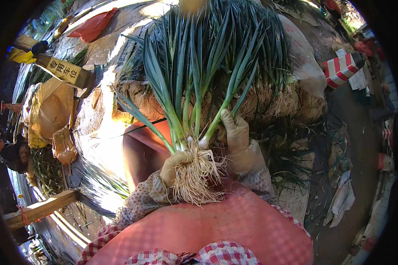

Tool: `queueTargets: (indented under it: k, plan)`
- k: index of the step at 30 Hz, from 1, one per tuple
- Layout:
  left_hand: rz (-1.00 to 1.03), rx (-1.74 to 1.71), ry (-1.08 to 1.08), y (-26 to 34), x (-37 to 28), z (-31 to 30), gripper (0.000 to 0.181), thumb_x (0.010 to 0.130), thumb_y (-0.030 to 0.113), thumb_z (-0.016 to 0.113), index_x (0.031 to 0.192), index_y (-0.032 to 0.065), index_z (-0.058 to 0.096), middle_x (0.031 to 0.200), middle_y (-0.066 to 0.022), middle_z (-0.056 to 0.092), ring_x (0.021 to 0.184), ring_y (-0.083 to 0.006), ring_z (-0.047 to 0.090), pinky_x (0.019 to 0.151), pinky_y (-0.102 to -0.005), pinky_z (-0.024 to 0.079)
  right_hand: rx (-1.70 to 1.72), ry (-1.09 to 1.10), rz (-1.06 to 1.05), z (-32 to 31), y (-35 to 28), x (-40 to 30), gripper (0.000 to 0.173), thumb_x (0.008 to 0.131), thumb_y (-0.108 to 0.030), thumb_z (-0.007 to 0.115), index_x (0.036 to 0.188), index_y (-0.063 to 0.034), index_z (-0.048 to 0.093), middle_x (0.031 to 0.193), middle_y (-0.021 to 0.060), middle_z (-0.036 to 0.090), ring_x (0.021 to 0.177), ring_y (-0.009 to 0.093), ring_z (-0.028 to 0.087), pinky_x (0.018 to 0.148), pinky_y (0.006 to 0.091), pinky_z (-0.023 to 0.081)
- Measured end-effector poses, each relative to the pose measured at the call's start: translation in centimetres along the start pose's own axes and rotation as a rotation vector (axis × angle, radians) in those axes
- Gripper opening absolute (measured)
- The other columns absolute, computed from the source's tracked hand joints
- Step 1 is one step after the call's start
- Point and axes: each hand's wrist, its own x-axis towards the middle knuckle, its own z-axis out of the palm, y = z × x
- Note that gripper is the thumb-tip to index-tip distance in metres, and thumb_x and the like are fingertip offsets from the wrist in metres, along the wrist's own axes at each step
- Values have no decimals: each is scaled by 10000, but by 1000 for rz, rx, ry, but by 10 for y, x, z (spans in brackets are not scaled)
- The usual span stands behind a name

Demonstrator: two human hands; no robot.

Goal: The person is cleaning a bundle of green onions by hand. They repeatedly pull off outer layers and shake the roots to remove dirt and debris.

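A bunch of green onions (177,127) with long green leaves and pale, stringy roots (199,175) stands in front of my apron. My left hand (175,165), in a dirty work glove, is closed around the bunch near its white bases, and the roots partly cover the fingers. With my gloved right hand (234,131) I pinch one thicker onion stalk (219,117) between thumb and finger. Its white base leans right, beside the rest of the bunch. Behind the bunch lies a large pile of green onions (268,49), their roots facing me.
Loose leaves (292,165) litter the ground at right. A red-and-white striped cone (343,69) stands farther right, and white paper (341,198) lies below it. At left are a yellow barrier with writing (61,69), brown plastic sacks (51,109), a wooden beam (43,208) and a person (15,152).
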Motion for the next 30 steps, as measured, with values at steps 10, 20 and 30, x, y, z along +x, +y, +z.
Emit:
queueTargets:
  k: [10,20,30]
  plan:
    - [-34,-438,-271,11,20,18,538,812,-11,545,1332,63,427,1331,-194,481,1084,-278,581,934,-434,518,-388,-105,514,-92,10,-142,422,869,-346,675,1062,25,623,901,106,660,823,171,615,764,298,496]
    - [-27,-159,-163,1,11,34,478,832,89,517,1276,-66,436,1070,-193,606,914,-278,642,840,-400,546,93,-416,-5,-8,-8,-48,751,874,-316,661,1434,9,280,1276,127,513,1118,207,524,941,332,429]
    - [-111,-35,126,5,7,37,408,848,85,520,1228,-60,493,954,-173,634,803,-273,662,730,-390,568,-914,-217,-398,-5,11,-41,288,779,-335,697,775,-48,700,642,156,612,579,333,601,519,412,472]
